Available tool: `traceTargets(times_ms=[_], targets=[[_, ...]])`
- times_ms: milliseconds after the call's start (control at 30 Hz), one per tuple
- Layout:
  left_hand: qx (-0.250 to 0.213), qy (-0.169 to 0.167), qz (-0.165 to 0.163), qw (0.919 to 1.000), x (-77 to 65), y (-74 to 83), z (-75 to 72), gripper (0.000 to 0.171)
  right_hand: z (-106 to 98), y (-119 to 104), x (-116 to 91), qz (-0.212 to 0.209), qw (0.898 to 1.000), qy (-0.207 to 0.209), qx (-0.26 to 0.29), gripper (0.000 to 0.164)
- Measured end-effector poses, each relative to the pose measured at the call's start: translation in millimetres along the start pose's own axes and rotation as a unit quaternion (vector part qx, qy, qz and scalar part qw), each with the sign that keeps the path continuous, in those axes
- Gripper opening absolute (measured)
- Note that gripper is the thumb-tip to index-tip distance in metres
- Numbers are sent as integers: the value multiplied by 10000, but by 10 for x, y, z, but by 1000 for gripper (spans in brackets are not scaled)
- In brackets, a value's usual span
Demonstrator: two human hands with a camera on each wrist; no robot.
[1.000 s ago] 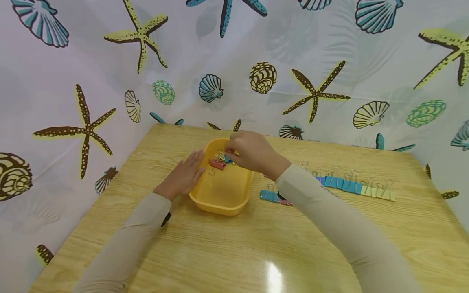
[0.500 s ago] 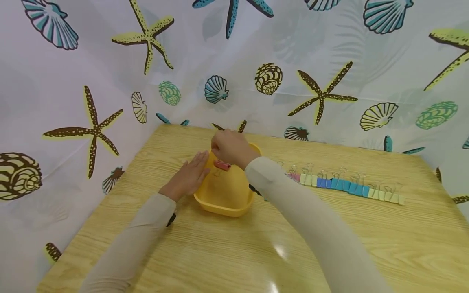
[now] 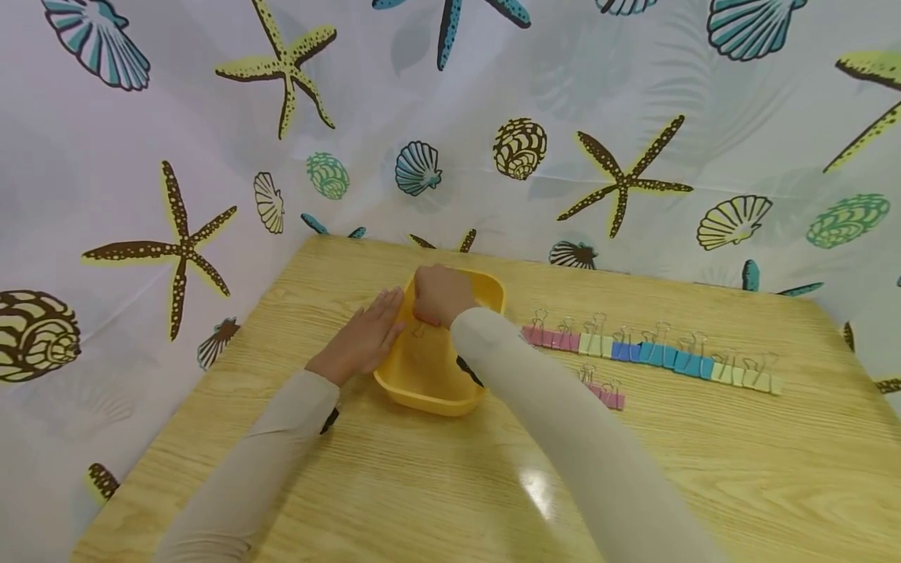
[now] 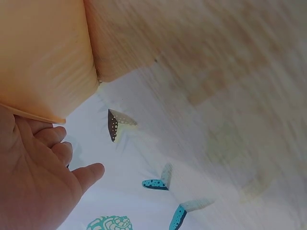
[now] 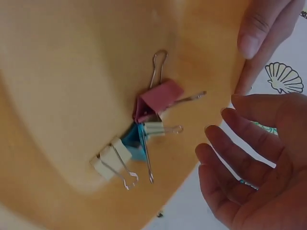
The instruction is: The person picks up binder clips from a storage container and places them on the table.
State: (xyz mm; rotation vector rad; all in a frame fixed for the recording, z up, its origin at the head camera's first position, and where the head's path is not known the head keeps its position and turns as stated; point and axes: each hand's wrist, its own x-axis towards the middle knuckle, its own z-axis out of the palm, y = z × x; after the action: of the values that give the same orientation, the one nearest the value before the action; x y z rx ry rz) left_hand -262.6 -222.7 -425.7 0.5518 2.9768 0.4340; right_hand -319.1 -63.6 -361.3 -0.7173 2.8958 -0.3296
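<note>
In the head view, my left hand [image 3: 359, 338] lies with straight fingers along the left side of a yellow plastic tub [image 3: 425, 404]. The left wrist view has that hand [image 4: 36, 175] against the tub's outer wall [image 4: 45, 57]. My right hand [image 3: 442, 295] reaches into the far end of the tub. Seen from the right wrist, its relaxed fingers [image 5: 235, 139] hold nothing beside a small heap of binder clips: a red one [image 5: 163, 97], a blue one [image 5: 133, 139] and two pale yellow ones [image 5: 110, 160]. In the head view this hand hides most of the heap.
To the right of the tub stands a row of binder clips [image 3: 658, 353] in pink, pale yellow and blue, handles up. A shorter row with pink clips [image 3: 608, 396] sits in front, partly behind the right sleeve. A shell-patterned cloth [image 3: 464, 141] hangs behind the wooden table [image 3: 394, 485].
My right hand has moved left across the tub, then down over the clips in it. The left hand keeps its place on the tub's side. The head view has shifted slightly.
</note>
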Motion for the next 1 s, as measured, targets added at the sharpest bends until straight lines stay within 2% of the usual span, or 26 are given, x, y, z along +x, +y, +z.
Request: traceTargets(times_ms=[167, 333, 467, 633, 1000], targets=[[21, -55, -22, 10000, -21, 5, 19, 59, 63, 3, -28, -26, 9997, -139, 220, 17], [55, 25, 25, 10000, -42, 9, -7, 59, 103, -1, -13, 63, 9991, -141, 387, 13], [44, 24, 111, 9999, -37, 18, -26, 59, 129, -12, 7, 182, 9990, -202, 353, 15], [117, 6, 118, 9999, -25, 14, -24, 59, 178, -3, 39, 136, 9993, -251, 260, 13], [187, 96, 176, 9996, -26, -7, -26, 59, 223, 19, 74, -24, 9997, -34, 240, 10]])
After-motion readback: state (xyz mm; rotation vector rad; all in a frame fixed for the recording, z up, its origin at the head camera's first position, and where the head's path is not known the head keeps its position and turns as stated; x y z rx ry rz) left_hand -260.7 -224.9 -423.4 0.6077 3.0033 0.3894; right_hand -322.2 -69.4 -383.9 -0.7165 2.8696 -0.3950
